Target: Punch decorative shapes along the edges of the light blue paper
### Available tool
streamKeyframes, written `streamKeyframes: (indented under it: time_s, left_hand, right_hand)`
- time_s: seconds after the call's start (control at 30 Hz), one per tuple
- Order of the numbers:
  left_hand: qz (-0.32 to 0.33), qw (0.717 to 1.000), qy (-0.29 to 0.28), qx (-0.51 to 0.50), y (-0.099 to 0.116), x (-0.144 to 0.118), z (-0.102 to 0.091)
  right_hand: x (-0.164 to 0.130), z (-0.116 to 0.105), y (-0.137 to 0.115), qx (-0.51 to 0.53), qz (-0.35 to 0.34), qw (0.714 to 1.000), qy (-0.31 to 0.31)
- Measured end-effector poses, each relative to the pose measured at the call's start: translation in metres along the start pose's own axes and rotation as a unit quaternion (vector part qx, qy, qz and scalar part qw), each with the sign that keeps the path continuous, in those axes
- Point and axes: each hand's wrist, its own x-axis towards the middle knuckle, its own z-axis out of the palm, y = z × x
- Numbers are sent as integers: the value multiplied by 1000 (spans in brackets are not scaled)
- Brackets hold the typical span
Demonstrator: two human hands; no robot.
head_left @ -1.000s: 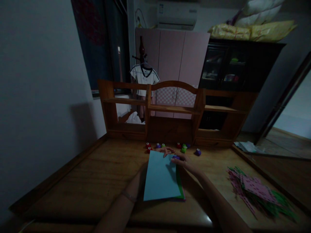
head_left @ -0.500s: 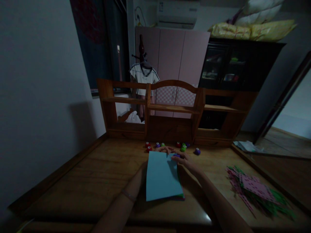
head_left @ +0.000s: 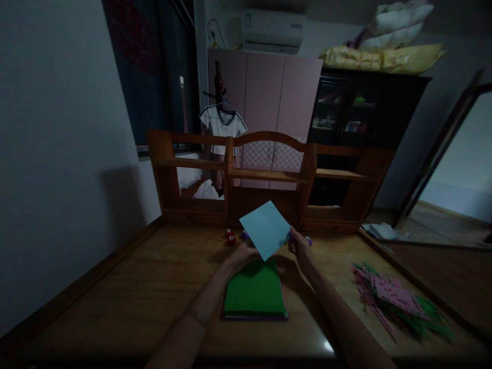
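A light blue paper sheet (head_left: 265,229) is raised and tilted above the wooden desk (head_left: 154,287). My left hand (head_left: 240,254) grips its lower left edge. My right hand (head_left: 301,247) pinches its right edge, with a small purple thing at the fingertips that is too dark to identify. Below the sheet lies a stack of paper with a green sheet (head_left: 254,292) on top, flat on the desk between my forearms.
Small red and purple craft punches (head_left: 229,237) stand in a row at the foot of the wooden shelf unit (head_left: 269,174). A heap of pink and green cut paper (head_left: 395,300) lies at the right. The room is dim; a wall runs along the left.
The blue sheet lay flat on top of the stack; both hands have lifted it up and away from me, baring the green sheet beneath.
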Motion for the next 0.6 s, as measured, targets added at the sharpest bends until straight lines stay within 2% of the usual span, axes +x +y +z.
streamKeyframes:
  time_s: [0.1,0.17,0.23,0.27,0.33,0.4,0.5,0.6]
  left_hand:
    - [-13,997,-71,-12,2,-4,14]
    - [-31,997,-67,-28,2,-6,19]
    - [-39,998,-14,-49,-2,-1,17]
    - [-35,998,30,-49,-5,3,14]
    - [5,992,126,-21,-11,12,3]
    - [29,982,186,23,-16,20,-8]
    - [54,964,251,71,-18,23,-20]
    - [59,952,281,105,-14,21,-21]
  right_hand:
    - [3,-5,4,-18,-9,1000,15]
    - [2,-4,5,-34,-15,999,2]
    - [-2,-1,4,-48,-17,998,-25]
    - [-3,1,3,-53,-18,998,-37]
    - [-7,5,2,-58,-16,996,-58]
    - [-9,9,2,-54,-9,997,-62]
    - [-7,10,4,-14,23,999,-38]
    - [0,4,4,63,65,996,27]
